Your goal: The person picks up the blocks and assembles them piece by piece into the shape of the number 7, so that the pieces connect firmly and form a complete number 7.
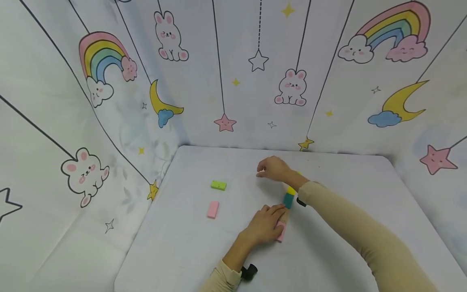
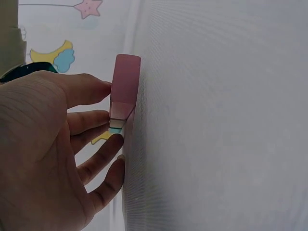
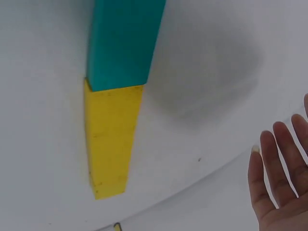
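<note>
A row of rectangular blocks lies on the white table, with a pink block [image 1: 280, 238] at its near end, a teal block [image 1: 288, 200] further along and a yellow block [image 1: 290, 190] beyond it. My left hand [image 1: 263, 227] rests along the row's left side. In the left wrist view its thumb touches the side of the pink block [image 2: 126, 79], and the other fingers reach along the row. My right hand [image 1: 275, 168] is raised left of the row's far end, holding nothing. The right sleeve partly hides that end; the right wrist view shows the yellow block [image 3: 113, 139] against the teal one [image 3: 125, 45].
To the left lie a loose green block [image 1: 218, 185] and a second pink block [image 1: 213, 209]. White cloth walls [image 1: 197, 101] printed with rabbits, stars and rainbows stand behind the table [image 1: 175, 243] and at both sides.
</note>
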Available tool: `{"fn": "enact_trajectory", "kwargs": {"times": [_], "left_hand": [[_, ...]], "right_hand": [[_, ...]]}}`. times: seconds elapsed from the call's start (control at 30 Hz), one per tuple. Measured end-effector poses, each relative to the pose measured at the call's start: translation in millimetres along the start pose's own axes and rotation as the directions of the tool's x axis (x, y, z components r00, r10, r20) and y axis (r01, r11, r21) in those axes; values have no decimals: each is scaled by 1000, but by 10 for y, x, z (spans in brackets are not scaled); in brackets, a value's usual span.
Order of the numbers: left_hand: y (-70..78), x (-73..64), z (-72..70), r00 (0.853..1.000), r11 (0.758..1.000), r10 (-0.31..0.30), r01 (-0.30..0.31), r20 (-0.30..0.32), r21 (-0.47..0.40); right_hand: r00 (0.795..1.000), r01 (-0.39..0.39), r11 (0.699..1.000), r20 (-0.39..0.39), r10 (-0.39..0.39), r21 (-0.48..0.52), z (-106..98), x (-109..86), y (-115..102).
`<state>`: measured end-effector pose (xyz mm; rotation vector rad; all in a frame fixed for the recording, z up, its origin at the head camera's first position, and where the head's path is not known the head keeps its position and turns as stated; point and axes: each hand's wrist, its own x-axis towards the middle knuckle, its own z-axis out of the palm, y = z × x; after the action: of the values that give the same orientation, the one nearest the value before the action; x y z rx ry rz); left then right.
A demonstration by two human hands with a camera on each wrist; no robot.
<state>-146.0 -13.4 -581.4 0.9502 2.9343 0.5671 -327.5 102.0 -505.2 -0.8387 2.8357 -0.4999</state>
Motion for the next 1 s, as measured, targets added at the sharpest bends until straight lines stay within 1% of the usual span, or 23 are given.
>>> {"fn": "enact_trajectory", "kwargs": {"times": [0.17, 0.3, 0.53, 0.67, 0.83, 1.0], "left_hand": [[14, -14, -34, 1000, 1000, 0, 1, 6, -19], [20, -21, -42, 1000, 1000, 12, -12, -12, -8], [8, -19, 14, 996, 997, 45, -39, -80, 69], [-12, -11, 61, 995, 995, 47, -40, -86, 86], [-9, 3, 64, 995, 991, 52, -41, -87, 128], [-4, 14, 58, 990, 983, 79, -58, -119, 174]], "right_hand": [[998, 33, 999, 45, -32, -29, 56, 103, -163], [997, 58, 997, 59, -56, -45, 95, 179, -312], [996, 59, 996, 64, -55, -62, 228, 330, -533], [996, 52, 997, 69, -48, -52, 283, 383, -645], [996, 51, 998, 77, -49, -32, 355, 448, -771], [993, 62, 997, 106, -57, -41, 452, 503, -858]]}}
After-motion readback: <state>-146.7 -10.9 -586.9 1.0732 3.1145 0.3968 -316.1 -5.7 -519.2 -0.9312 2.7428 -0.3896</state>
